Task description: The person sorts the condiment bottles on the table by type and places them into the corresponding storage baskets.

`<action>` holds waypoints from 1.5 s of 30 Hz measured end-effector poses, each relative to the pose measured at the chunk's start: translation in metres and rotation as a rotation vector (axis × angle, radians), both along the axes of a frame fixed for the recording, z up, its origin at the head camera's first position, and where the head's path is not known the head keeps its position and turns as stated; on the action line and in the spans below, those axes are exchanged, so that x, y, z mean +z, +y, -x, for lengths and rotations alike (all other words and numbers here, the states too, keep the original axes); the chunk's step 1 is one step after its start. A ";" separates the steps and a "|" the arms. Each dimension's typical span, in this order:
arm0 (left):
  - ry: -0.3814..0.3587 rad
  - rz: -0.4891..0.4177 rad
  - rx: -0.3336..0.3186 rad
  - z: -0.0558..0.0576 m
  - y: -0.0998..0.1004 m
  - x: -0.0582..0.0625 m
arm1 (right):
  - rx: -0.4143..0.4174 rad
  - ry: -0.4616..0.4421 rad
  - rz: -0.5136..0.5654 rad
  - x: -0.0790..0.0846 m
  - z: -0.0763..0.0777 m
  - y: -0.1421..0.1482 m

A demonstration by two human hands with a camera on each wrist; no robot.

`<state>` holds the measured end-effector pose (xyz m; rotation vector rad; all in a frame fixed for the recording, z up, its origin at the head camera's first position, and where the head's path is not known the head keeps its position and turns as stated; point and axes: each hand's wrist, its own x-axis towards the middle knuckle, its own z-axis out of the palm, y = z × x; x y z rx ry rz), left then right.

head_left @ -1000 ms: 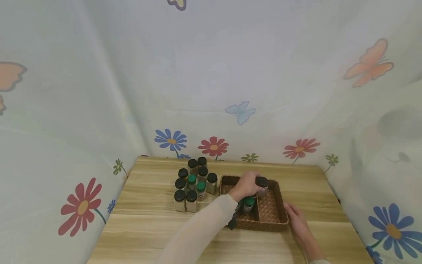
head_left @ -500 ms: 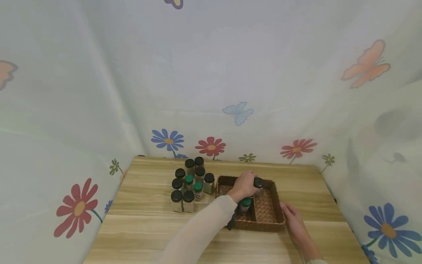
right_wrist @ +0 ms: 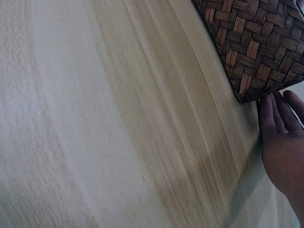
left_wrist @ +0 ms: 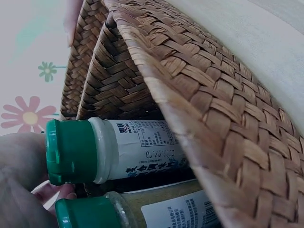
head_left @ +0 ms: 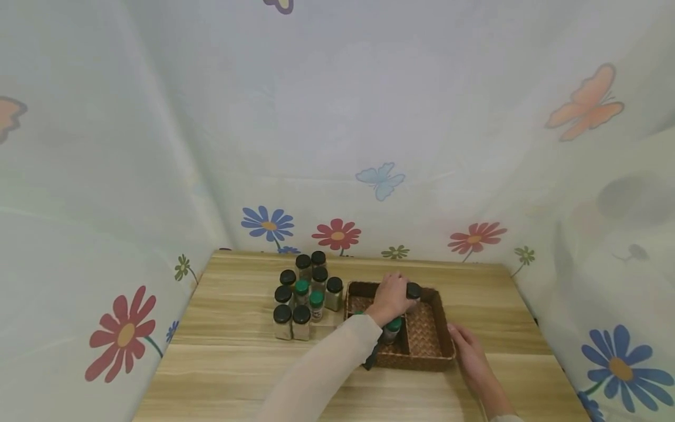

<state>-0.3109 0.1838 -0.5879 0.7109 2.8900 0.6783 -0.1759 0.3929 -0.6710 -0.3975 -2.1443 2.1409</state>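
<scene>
Reference all clock positions to the head view, with the woven basket (head_left: 416, 362) as the dial centre. The basket rests on the wooden table (head_left: 211, 375); internal dividers separate a long right-hand compartment from the left-hand portion. Left hand (head_left: 391, 298): grips a black-capped jar (head_left: 413, 291), fingers curled against its side; exact fingertip placement is hidden. The jar stands approximately upright at one o'clock, over the right-hand compartment; whether its base contacts the compartment floor cannot be determined. Right hand (head_left: 471, 354): located between three and four o'clock, fingers extended and touching the basket's outer wall, holding no jar. Two green-capped bottles (left_wrist: 137, 142) sit in the left-hand portion, side by side in the left wrist view, with printed labels; the nearer one lies at seven o'clock from the gripped jar. A group of ten jars (head_left: 302, 314), eight with black caps and two with green, stands upright on the table between nine and ten o'clock. A flower-printed cloth (head_left: 448, 117) rises behind the table at twelve o'clock.
</scene>
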 end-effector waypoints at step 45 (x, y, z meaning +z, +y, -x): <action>0.183 -0.334 0.164 -0.091 -0.305 0.009 | 0.067 -0.129 -0.088 0.018 -0.006 -0.004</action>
